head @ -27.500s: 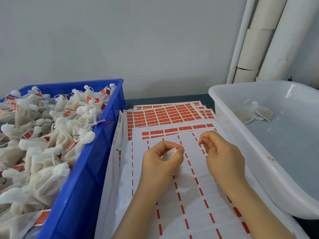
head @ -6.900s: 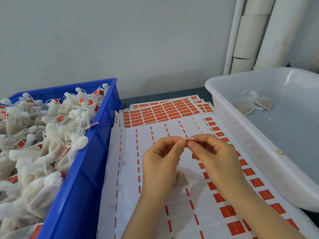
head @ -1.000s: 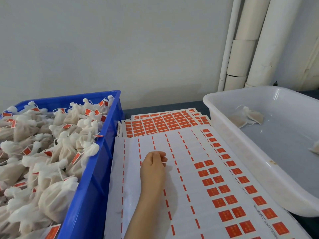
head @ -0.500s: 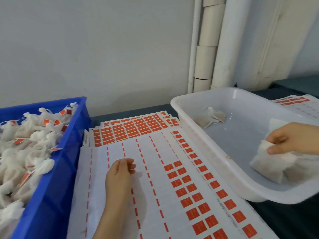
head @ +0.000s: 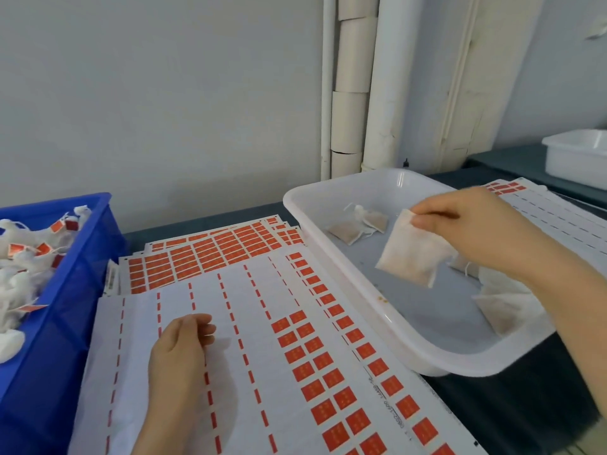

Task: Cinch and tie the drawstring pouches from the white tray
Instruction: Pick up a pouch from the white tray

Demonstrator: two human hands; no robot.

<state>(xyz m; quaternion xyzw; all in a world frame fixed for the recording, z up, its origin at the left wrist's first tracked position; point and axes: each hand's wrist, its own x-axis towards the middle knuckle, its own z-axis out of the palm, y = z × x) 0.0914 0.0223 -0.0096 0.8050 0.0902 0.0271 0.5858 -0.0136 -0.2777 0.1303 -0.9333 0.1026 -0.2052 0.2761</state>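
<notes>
Right hand (head: 486, 231) fingers pinch one untied pouch (head: 410, 254) by its top corner, over the white tray (head: 394, 175). Left hand (head: 180, 349) idle on label sheet (head: 262, 323), fingers loosely curled, empty. Blue bin (head: 65, 323) piled with tied ones; few loose pouches (head: 358, 224) left in the tray. Looks late-batch.

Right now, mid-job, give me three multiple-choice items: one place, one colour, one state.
1. The left hand: A grips a pouch; B rests on the label sheets, holding nothing; C is out of view.
2. The pouch pinched by the right hand hangs: A over the white tray; B under the left hand; C on the label sheets.
3. The crate of tied pouches is: A green; B blue; C yellow.
Answers: 1 B, its curled fingers lie empty on the paper. 2 A, the tray floor shows beneath it. 3 B, its walls are plainly blue.
</notes>
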